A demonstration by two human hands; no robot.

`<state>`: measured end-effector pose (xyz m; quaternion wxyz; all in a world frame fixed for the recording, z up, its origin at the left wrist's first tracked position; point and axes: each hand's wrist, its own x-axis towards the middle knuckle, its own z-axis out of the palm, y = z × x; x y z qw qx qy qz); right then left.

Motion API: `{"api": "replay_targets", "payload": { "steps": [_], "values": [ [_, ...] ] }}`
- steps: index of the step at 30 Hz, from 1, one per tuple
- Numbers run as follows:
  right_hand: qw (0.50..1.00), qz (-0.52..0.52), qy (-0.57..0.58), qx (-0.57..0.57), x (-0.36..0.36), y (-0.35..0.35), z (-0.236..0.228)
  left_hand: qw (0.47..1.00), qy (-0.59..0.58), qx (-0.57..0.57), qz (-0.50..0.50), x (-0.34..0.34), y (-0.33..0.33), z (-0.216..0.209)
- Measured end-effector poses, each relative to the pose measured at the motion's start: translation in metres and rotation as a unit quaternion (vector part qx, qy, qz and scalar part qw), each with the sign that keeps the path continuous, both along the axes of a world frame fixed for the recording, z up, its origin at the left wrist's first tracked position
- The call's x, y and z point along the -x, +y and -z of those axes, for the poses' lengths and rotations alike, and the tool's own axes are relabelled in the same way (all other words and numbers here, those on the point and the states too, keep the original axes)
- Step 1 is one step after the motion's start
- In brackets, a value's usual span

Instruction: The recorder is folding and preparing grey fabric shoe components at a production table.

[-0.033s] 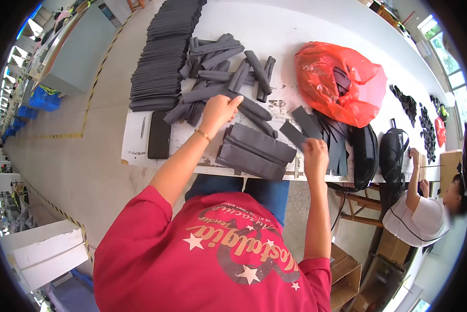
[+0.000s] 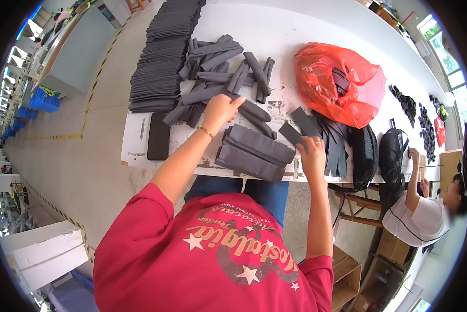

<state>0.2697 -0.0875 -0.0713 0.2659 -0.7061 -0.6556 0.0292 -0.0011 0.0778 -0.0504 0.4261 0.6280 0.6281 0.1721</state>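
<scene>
My left hand (image 2: 222,113) is closed, its thumb and fingers together on a dark grey rolled fabric strip (image 2: 199,94) at the near side of a loose pile of such rolls (image 2: 218,54). My right hand (image 2: 313,156) pinches the near end of a flat dark grey fabric strip (image 2: 290,133). Between my hands, by the table's front edge, lie folded dark grey fabric pieces (image 2: 254,153) side by side. More flat strips (image 2: 337,151) fan out just right of my right hand, partly beneath a red plastic bag (image 2: 322,78).
Tall rows of stacked grey fabric (image 2: 158,73) line the white table's (image 2: 275,26) left side, with a black phone-like slab (image 2: 158,136) near its corner. Black mesh pieces (image 2: 364,156) lie right. A co-worker (image 2: 418,216) sits at the far right. Cardboard boxes (image 2: 345,278) stand below.
My right hand's fingers have shifted slightly at the end of the strip. Otherwise the hands and fabric stay nearly in place.
</scene>
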Motion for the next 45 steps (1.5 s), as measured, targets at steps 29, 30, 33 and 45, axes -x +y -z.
{"api": "replay_targets", "payload": {
  "steps": [29,30,33,45],
  "values": [
    [0.992,-0.066,-0.106,-0.013,-0.018,-0.001,0.024,0.771,-0.617,0.032,-0.153,-0.013,-0.046,-0.047],
    [0.995,-0.059,-0.070,0.025,-0.020,-0.002,0.021,0.774,-0.616,0.076,-0.123,-0.007,-0.039,-0.039],
    [0.996,-0.063,-0.043,0.056,-0.016,-0.003,0.005,0.755,-0.630,0.147,-0.106,0.001,-0.035,-0.021],
    [0.995,0.007,0.096,-0.025,-0.001,0.000,-0.059,0.710,-0.657,0.246,-0.059,-0.013,-0.040,-0.044]
  ]
}}
